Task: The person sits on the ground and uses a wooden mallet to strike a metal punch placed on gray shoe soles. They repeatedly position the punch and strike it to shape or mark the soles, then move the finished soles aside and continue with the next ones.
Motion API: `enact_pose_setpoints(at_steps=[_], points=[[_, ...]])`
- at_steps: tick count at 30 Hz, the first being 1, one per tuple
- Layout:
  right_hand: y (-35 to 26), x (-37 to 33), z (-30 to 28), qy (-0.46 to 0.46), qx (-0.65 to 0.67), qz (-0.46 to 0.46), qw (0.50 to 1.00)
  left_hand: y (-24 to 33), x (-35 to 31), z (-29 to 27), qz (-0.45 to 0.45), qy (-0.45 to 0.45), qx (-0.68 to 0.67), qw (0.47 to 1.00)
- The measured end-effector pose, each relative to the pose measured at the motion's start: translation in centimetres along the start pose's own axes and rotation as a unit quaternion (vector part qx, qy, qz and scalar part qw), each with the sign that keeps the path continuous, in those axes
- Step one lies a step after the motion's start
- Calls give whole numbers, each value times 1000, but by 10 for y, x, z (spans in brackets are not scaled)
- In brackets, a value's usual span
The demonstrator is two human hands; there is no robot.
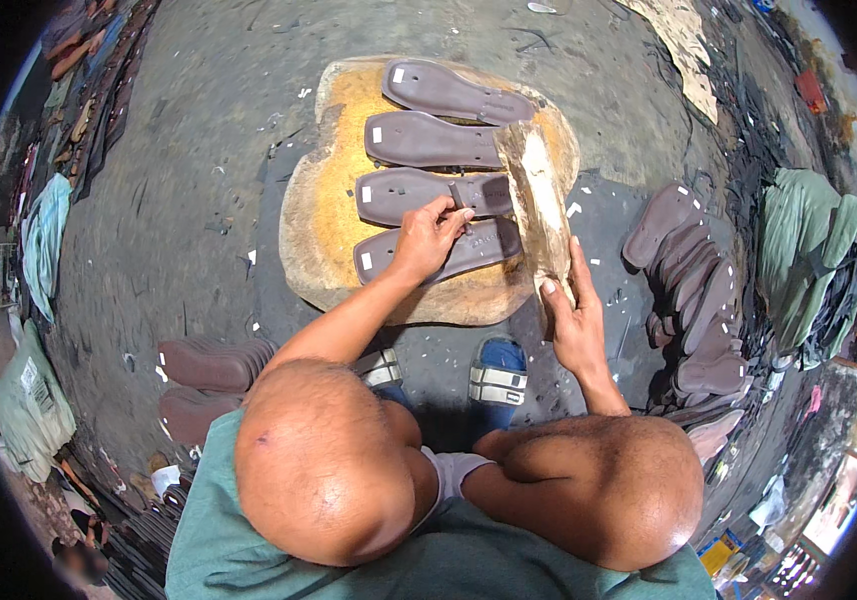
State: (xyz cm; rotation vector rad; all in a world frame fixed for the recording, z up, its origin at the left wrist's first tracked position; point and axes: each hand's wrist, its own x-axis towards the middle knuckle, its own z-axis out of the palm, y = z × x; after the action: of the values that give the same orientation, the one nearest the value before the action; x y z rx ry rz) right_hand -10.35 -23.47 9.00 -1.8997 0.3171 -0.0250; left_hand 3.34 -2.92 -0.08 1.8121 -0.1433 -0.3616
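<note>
Head view: four brown soles (pixel 436 140) are laid in a row on the round wooden block (pixel 321 215). A small tool is pinched by the closed left hand (pixel 427 240) on the nearest sole. A wooden mallet (pixel 539 205) is gripped by the right hand (pixel 574 325) at the block's right edge.

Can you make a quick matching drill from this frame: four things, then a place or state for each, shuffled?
Things:
1. left hand
2. right hand
3. four brown soles
4. sole stack

Places or states:
A. laid in a row on the round wooden block
B. grips the lower end of a flat wooden mallet
C. piled on the floor at the person's right
D. pinches a small tool against the nearest sole

Pairs: 1-D, 2-B, 3-A, 4-C
</note>
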Motion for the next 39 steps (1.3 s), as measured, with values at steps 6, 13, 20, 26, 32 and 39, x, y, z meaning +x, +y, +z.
enact_pose_setpoints(at_steps=[6, 13, 20, 26, 32, 39], points=[[-35, 4, -3, -10, 38, -28, 999, -1, -1, 2, 5, 19, 5, 1000], [-105, 20, -28, -30, -3, -104, 994, 3, -6, 3, 135, 53, 122, 982], [-48, 23, -31, 102, -74, -293, 948, 7, -13, 5, 153, 50, 104, 981], [-26, 11, 0, -110, -207, 9, 972, -7, -21, 9, 167, 20, 144, 975], [17, -11, -2, -121, -340, 64, 930, 0, -11, 2, 105, 20, 138, 985], [34, -31, -5, -104, -294, 78, 947, 3, -4, -4, -16, 30, -283, 958]])
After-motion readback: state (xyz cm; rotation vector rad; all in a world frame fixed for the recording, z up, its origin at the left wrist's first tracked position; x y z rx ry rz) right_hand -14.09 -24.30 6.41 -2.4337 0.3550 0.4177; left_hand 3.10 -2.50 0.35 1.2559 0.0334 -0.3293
